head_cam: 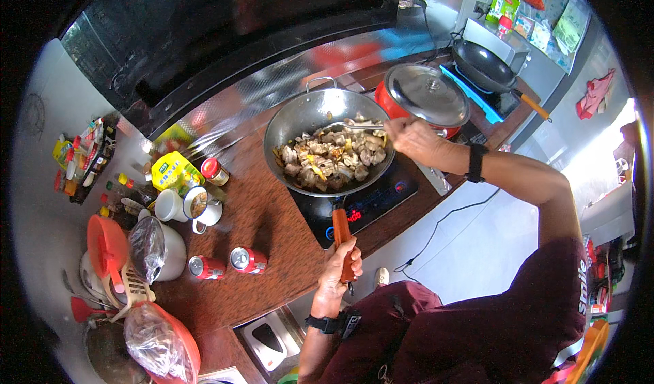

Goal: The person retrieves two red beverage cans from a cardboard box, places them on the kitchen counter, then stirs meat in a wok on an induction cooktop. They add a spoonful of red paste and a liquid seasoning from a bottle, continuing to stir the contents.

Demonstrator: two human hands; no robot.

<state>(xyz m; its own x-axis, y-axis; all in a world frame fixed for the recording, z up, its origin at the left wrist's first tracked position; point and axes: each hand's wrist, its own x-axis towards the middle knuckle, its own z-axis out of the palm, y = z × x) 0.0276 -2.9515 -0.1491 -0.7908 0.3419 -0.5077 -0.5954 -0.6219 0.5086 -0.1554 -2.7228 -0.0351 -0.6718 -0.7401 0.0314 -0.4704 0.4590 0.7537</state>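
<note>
My left hand [340,267] is closed around the brown wooden handle [343,225] of a steel wok [286,123]. The wok sits on a black induction cooktop [375,205] with lit red digits. Chunks of pale browned meat [327,156] with yellow bits fill its bottom. In my right hand [416,141], at the wok's right rim, is the metal shaft of a utensil [352,126]. Its tip reaches into the far side of the meat and cannot be made out clearly.
A lidded red pot [388,105] stands close behind my right hand. Further right is a black frying pan [483,64]. Two red cans [249,260], a white enamel mug [208,213], a red-lidded jar [214,171] and a yellow pouch [176,172] stand left of the wok. A cord [434,236] crosses the floor.
</note>
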